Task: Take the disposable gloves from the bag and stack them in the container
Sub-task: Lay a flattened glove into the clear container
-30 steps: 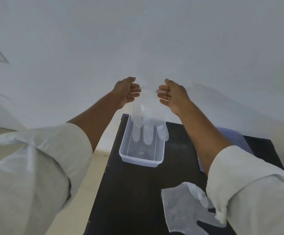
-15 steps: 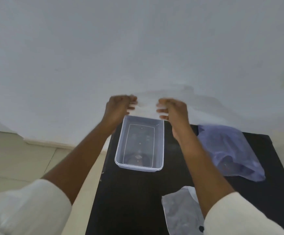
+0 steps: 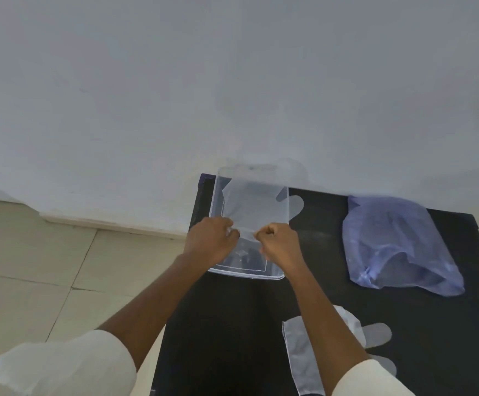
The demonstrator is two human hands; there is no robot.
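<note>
At frame centre, your left hand (image 3: 211, 241) and right hand (image 3: 279, 244) are pinching the near cuff edge of a translucent disposable glove (image 3: 254, 207), fingers clenched on it. The glove is lying flat over the clear rectangular container (image 3: 246, 274) on the black table (image 3: 218, 324), its thumb overhanging the right rim. The crumpled violet bag (image 3: 395, 244) is sitting at right; another glove (image 3: 372, 334) is lying lower right.
</note>
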